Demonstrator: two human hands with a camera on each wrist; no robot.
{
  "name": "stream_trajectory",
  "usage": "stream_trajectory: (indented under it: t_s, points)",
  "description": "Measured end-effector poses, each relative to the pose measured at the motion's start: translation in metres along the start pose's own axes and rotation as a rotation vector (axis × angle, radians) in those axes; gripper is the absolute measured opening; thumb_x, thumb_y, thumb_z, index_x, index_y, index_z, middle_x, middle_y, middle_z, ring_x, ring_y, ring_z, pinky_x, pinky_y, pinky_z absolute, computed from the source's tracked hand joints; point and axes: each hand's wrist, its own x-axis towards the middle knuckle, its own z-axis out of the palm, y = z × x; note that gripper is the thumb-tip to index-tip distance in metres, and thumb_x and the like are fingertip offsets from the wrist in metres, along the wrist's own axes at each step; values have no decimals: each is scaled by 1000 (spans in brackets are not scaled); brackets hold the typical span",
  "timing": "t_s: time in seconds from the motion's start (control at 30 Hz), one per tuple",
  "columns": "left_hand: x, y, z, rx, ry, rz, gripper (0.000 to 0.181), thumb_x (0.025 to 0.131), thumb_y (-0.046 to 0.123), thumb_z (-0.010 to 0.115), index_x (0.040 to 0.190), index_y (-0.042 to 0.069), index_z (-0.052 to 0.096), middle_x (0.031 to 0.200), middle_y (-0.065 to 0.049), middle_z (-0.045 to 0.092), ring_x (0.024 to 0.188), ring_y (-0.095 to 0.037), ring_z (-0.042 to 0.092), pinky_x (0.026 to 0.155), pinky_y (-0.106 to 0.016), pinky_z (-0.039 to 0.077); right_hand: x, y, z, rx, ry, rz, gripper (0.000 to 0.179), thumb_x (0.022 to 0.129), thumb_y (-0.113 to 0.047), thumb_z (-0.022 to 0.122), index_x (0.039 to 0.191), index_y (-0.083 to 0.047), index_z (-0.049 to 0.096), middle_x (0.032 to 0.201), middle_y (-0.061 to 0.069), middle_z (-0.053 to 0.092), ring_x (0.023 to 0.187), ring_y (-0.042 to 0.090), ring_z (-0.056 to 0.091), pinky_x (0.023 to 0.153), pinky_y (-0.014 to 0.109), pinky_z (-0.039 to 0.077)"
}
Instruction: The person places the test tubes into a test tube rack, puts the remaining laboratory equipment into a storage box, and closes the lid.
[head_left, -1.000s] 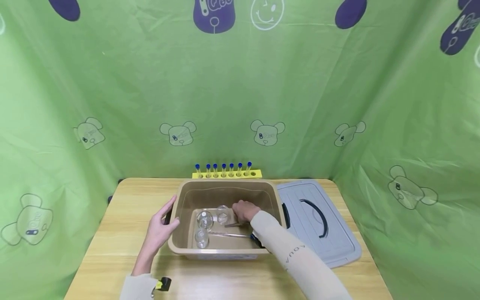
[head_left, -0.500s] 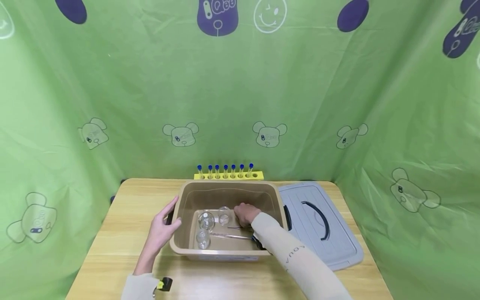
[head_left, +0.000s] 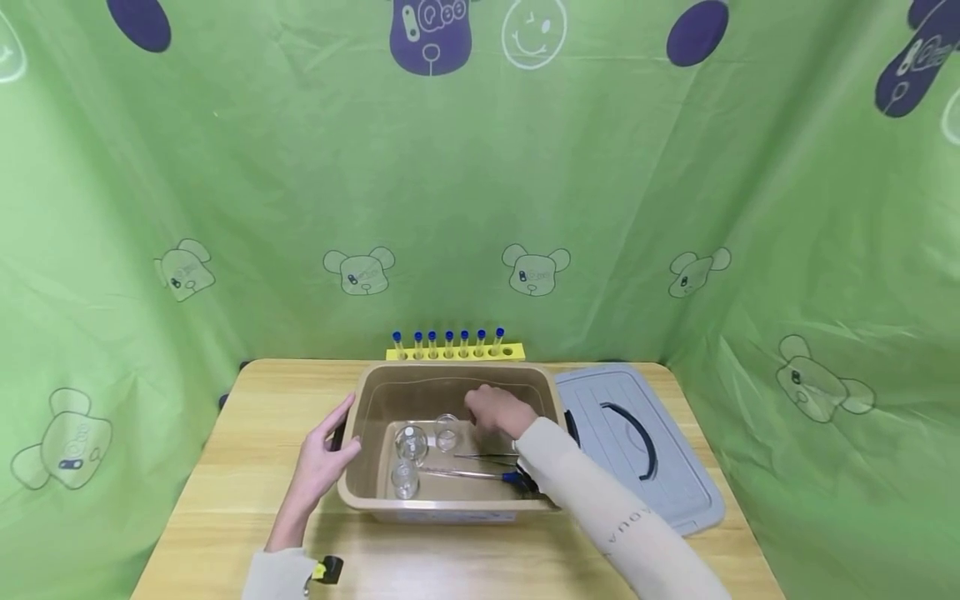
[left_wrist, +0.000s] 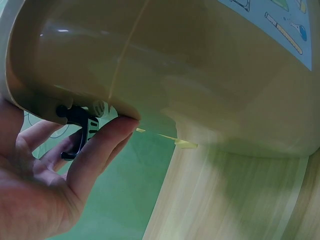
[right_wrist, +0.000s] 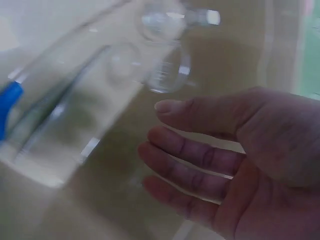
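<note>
My right hand [head_left: 498, 410] hovers inside the brown plastic bin [head_left: 457, 503]; the right wrist view shows its fingers loosely bent with nothing between them. Below it, a pair of metal tweezers [head_left: 483, 457] lies on the bin floor, alongside a thin rod with a blue end [head_left: 461, 474]. Left of these stand a round glass flask [head_left: 411, 443], a glass beaker [head_left: 447, 434] and another small glass vessel [head_left: 405, 481]. My left hand [head_left: 318, 462] rests against the bin's left end, thumb and fingers spread; in the left wrist view its fingers pass around the black handle clip [left_wrist: 82, 127] and touch the outer wall.
A grey lid [head_left: 626, 442] with a black handle lies right of the bin on the wooden table [head_left: 225, 475]. Behind the bin, a yellow rack [head_left: 455, 353] holds several blue-capped tubes. Green cloth [head_left: 450, 167] encloses the back and sides.
The tweezers have been let go and now lie on the bin floor beside the rod. My right hand has lifted away from them. The left hand has stayed at the bin's end.
</note>
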Motion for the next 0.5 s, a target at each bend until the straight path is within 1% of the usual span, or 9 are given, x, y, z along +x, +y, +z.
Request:
stream_trajectory:
  t_s: [0.07,0.13,0.27,0.43,0.5]
  points:
    - [0,-1,0,6,3,10,74,88,-8,64,156,13,44,157,-24,42,110,-48,66,78,-35,65,-8,0,-12,7,21,-24,23,78,10,69,82,-12,70,76,-1,64,68,16,60,60,28,56]
    - [-1,-1,0,3,0,5,75,88,-9,64,156,14,44,158,-23,41,112,-49,65,78,-34,65,-17,1,-25,35,47,-43,23,80,10,70,83,-13,69,77,0,65,69,16,60,62,27,57]
    - [-2,0,0,-12,-17,-11,75,89,-8,65,157,16,44,159,-21,40,118,-51,61,82,-34,64,-36,5,-44,69,115,-75,17,85,5,72,90,-11,69,82,1,67,73,15,61,69,25,58]
    - [-2,0,1,-4,-24,7,73,90,-8,65,156,15,44,159,-22,40,117,-53,61,86,-43,63,-59,18,-60,84,225,-85,10,90,-2,74,97,-8,72,90,3,70,77,14,63,73,25,60]
    - [-2,1,1,4,-24,14,73,90,-7,65,156,14,44,159,-22,39,117,-53,61,86,-43,63,-66,27,-63,97,275,-96,11,90,-2,74,100,-6,73,92,4,71,78,15,64,73,26,61]
